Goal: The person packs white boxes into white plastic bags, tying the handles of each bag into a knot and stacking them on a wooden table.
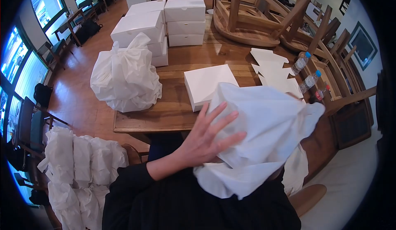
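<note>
Near the middle of the frame, the left hand (202,139) has its fingers spread over a white bag (264,118), which is just right of the middle. The right hand is hidden, so I cannot tell what it does. Partly behind the bag, a white box (208,79) sits on the brown table (173,110).

With the single box (211,76) on the table (173,100) taken as the clock's centre, stacked boxes (184,13) are ranged between ten and eleven; a filled bag (126,77) is set at nine; upturned chairs (247,31) are placed at one; flat cardboard (272,71) is laid between two and three, bottles (300,65) being placed just beyond it; a loose bag (262,120) is held at four; bundled bags (93,158) are massed at eight, beyond the table's edge.
</note>
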Available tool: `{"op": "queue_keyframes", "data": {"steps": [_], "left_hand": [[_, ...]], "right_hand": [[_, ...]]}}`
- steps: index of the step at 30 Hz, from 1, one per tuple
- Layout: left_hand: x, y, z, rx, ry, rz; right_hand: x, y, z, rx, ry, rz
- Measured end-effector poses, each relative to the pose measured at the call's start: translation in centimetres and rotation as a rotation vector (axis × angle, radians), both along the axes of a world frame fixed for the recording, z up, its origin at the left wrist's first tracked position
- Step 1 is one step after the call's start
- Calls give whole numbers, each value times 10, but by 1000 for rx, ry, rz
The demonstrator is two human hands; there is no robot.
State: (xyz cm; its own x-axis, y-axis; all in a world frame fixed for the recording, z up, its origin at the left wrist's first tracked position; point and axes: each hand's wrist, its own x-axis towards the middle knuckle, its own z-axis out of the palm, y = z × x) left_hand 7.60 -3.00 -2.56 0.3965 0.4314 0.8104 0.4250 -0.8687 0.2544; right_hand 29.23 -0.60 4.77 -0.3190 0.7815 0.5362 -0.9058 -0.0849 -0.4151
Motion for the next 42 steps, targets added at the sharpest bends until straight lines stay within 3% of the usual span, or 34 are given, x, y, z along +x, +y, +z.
{"op": "queue_keyframes", "data": {"steps": [3,5,9,12,15,19,22,25,28,31,34,36,38,39,42], "left_hand": [[-20,4,11,-79,-145,19],[-39,-4,36,-330,-227,39],[-90,-23,63,-743,-305,-95],[-115,-37,68,-864,-365,-106],[-121,-46,70,-852,-446,-48],[-124,-44,67,-847,-488,40],[-118,-33,71,-836,-520,91],[-101,-14,80,-826,-669,94],[-76,7,98,-802,-842,53],[-61,31,102,-902,-1049,-56],[-51,54,101,-977,-1166,-186],[-35,62,107,-1032,-1272,-264],[-29,70,103,-1035,-1294,-309],[-26,72,103,-1037,-1289,-289],[-22,76,98,-1058,-1326,-326]], "right_hand": [[-22,-5,-6,-85,-83,-155],[-21,15,-6,-58,-270,-339],[-17,85,20,591,-1259,-757],[-36,141,-2,1036,-1673,-501],[-69,156,-14,1120,-2154,-239],[-84,196,-32,1107,-2122,37],[-82,192,-31,1134,-2111,-41],[-62,203,-25,1055,-2078,-285],[-19,228,27,976,-1661,-845],[9,197,117,634,-1121,-968],[56,173,186,520,-669,-826],[39,117,205,659,-640,-696],[71,115,209,596,-729,-668],[73,118,207,569,-714,-536],[61,134,164,610,-1017,-463]]}}
